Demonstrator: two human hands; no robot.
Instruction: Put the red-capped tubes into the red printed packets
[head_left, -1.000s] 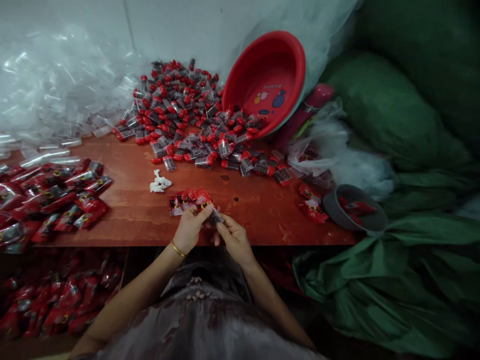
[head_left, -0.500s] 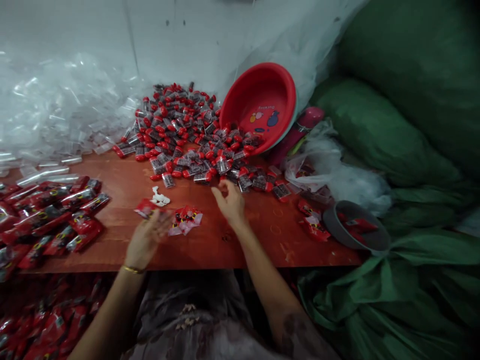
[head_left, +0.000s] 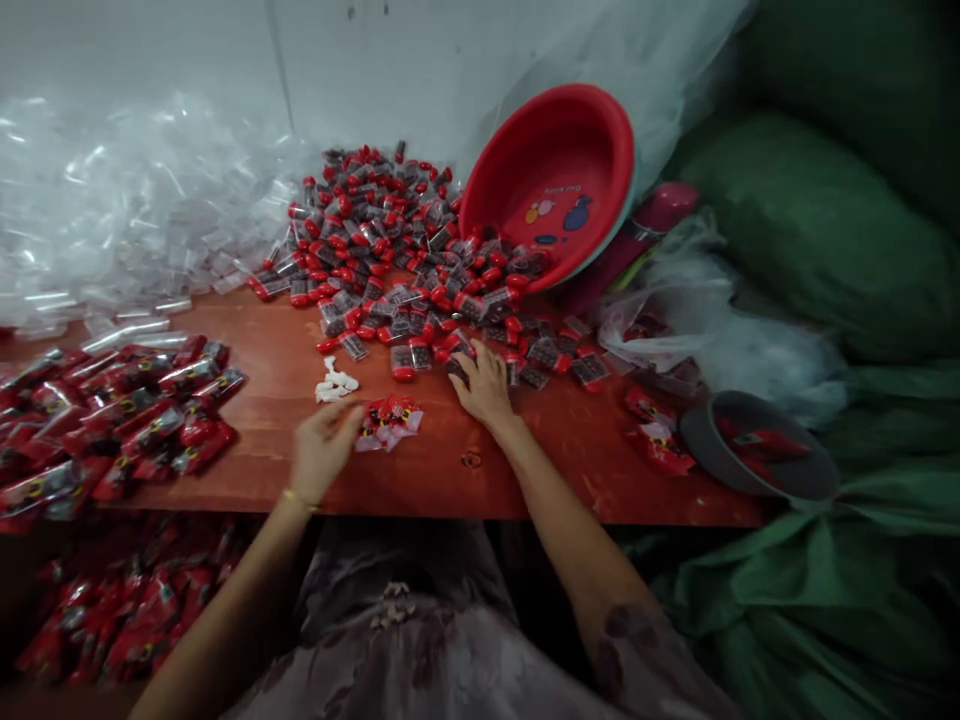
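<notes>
My right hand (head_left: 487,388) reaches to the near edge of a heap of small clear containers with red caps and dark contents (head_left: 401,355). Its fingers are spread and touch or hover over the containers. My left hand (head_left: 324,455), slightly blurred, hovers at the left of a small pile of red printed packets (head_left: 390,422). Its fingers are loosely bent and apart, and nothing shows in them. Just beyond it lies a little cluster of white pieces (head_left: 336,382).
Filled red packets (head_left: 150,420) are heaped at the left, with clear plastic sleeves (head_left: 150,200) behind. A red basin (head_left: 577,150) leans at the back. On the right are a grey bowl (head_left: 720,480), a plastic bag (head_left: 697,300) and green sacks (head_left: 832,240).
My right hand has moved forward to the containers, its fingers spreading. The red packet by my left hand is no longer visible, and that hand's fingers have bent. The view has shifted slightly.
</notes>
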